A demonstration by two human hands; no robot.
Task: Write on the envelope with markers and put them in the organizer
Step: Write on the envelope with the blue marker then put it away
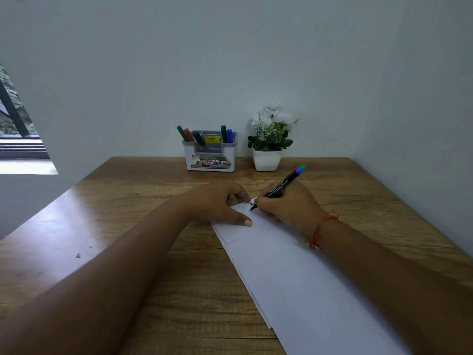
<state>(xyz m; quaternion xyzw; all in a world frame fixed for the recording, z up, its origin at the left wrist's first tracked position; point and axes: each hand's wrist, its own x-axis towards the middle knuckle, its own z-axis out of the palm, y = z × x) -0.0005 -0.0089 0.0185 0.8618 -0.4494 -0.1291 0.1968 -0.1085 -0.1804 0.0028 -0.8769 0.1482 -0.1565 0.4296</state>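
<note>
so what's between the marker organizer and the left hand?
Head view: only bare wooden tabletop lies between the white-and-grey plastic marker organizer and the left hand, which presses on the white paper envelope.

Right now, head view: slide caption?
Right hand writes with black marker on white envelope; left hand steadies it.

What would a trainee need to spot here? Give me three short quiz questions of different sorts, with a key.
1. True or false: the right hand holds a marker with its tip on the envelope.
2. Which hand pins the envelope down? A) the left hand B) neither
3. Fill in: beside the organizer stands a white pot holding a ____.

Key: 1 true; 2 A; 3 plant.
</note>
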